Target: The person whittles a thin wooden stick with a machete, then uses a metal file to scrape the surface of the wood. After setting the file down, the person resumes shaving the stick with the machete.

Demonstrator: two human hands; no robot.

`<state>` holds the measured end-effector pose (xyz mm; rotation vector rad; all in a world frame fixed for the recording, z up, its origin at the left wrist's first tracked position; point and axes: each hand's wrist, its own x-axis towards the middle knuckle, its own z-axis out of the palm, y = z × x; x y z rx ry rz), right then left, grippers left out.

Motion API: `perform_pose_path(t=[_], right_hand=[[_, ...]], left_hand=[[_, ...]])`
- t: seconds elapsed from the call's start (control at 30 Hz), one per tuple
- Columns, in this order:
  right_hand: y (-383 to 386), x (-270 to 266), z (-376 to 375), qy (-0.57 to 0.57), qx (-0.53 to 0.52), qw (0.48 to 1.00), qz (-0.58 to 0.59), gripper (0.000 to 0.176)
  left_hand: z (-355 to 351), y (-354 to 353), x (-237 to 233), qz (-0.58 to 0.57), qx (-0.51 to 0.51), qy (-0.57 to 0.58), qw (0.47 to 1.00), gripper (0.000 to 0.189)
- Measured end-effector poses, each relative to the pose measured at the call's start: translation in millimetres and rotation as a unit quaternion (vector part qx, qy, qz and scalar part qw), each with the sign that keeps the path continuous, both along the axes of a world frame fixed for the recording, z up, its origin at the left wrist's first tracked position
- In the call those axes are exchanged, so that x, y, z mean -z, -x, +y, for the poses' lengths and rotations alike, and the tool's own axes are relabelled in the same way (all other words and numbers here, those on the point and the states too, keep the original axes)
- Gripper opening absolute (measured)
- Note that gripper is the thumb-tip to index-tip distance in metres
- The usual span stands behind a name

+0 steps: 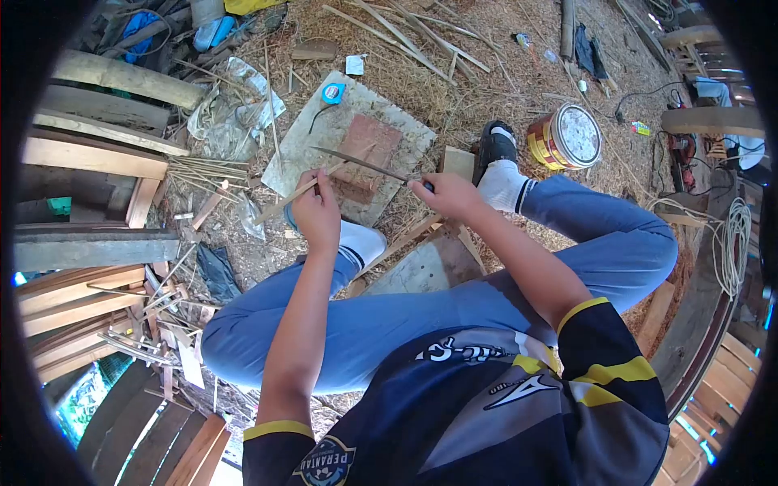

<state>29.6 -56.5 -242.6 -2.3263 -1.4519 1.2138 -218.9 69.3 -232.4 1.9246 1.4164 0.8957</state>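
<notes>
My left hand [317,212] is closed around a thin pale wooden strip [281,207], which slants from lower left up past my fingers. In my right hand [446,195] is the dark handle of a long knife [359,161], its narrow blade pointing left above the strip's upper end. Below the blade lies a reddish-brown block [374,151] on a grey, flat board [415,136]. A blue tape measure [333,93] rests near the board's far corner. Whether the blade touches the strip I cannot tell.
A paint bucket [577,136] stands right of my shoe [497,142]. Thin sticks [209,168] and crumpled plastic [231,121] lie left. Planks [97,155] are stacked at the left edge. A coiled rope [732,247] hangs at right. Wood shavings cover the ground.
</notes>
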Motion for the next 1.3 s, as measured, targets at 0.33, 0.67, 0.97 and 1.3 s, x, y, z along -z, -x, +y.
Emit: perform_pose_path(t=[0.33,0.67,0.97,1.3], right_hand=[[-8.1,16.6,-16.7,-0.004,0.031,0.999,-0.029,0.074],[-13.6,16.9,-13.5,0.06,0.046,0.996,-0.055,0.07],[-23.0,51.4,-28.3,0.027,0.069,0.996,-0.042,0.069],[-10.6,42.2,-19.0,0.052,0.088,0.993,-0.061,0.073]], left_hand=[[-7.1,-4.8,-5.4,0.008,0.019,-0.007,1.0,0.024],[-5.1,-1.7,2.0,-0.003,0.009,0.017,1.0,0.024],[-7.5,1.6,3.7,0.022,0.001,0.019,1.0,0.023],[-10.0,-0.1,1.3,0.006,0.006,0.033,0.999,0.022]])
